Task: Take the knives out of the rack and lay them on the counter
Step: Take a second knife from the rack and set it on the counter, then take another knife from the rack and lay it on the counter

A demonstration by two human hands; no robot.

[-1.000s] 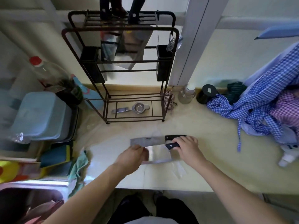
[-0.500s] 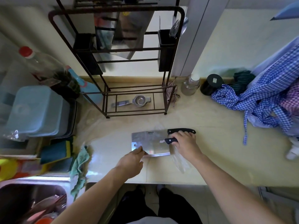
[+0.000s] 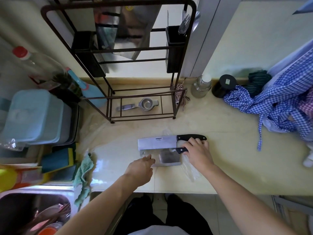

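Observation:
Two cleavers lie side by side on the pale counter, handles to the right. The far cleaver has a black handle and lies flat by itself. The near cleaver rests flat just in front of it. My right hand is closed around the near cleaver's black handle. My left hand touches the near cleaver's blade at its left end with the fingertips. The dark metal rack stands at the back of the counter, with knife blades still hanging in its upper part.
A metal squeezer lies on the rack's bottom shelf. Blue tubs, a bottle and sponges crowd the left. A sink is at the lower left. A jar, a black tin and checked cloth are on the right.
The near cleaver went from held on edge above the counter to lying flat in front of the far one. My left hand slid off toward the blade's left end.

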